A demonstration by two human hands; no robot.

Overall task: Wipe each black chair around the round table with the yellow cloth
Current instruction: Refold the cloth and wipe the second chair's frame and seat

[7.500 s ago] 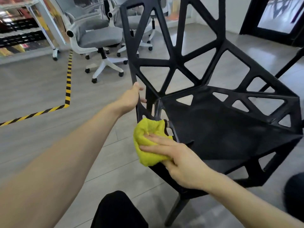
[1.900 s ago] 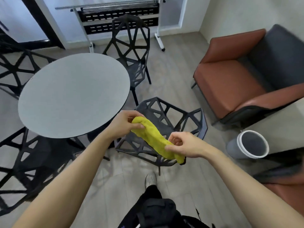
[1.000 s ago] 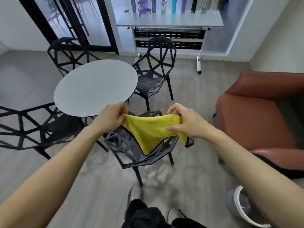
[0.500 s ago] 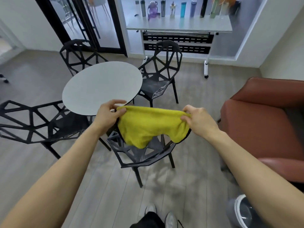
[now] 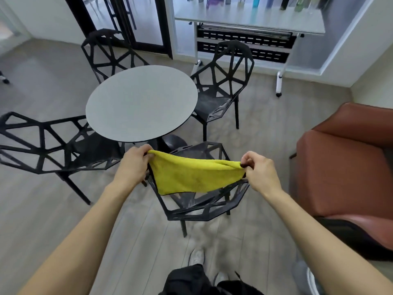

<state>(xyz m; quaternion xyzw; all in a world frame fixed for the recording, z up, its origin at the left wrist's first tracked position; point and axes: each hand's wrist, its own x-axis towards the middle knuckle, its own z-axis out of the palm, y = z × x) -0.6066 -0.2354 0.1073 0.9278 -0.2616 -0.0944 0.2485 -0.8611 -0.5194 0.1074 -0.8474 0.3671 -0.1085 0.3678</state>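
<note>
Both hands up, left hand (image 5: 133, 166) and right hand (image 5: 260, 170) each pinching a corner of the cloth (image 5: 191, 175), stretched flat above the nearest chair (image 5: 202, 207)

Grey plank floor (image 5: 265, 133), rust-red sofa (image 5: 344, 173) at right, white shelf unit (image 5: 251, 20) w/ bottles by back wall.

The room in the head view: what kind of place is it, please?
Probably an office lounge or meeting corner: a grey round table ringed by black lattice-frame chairs, a red-brown upholstered armchair, and a white rolling table carrying bottles.
</note>
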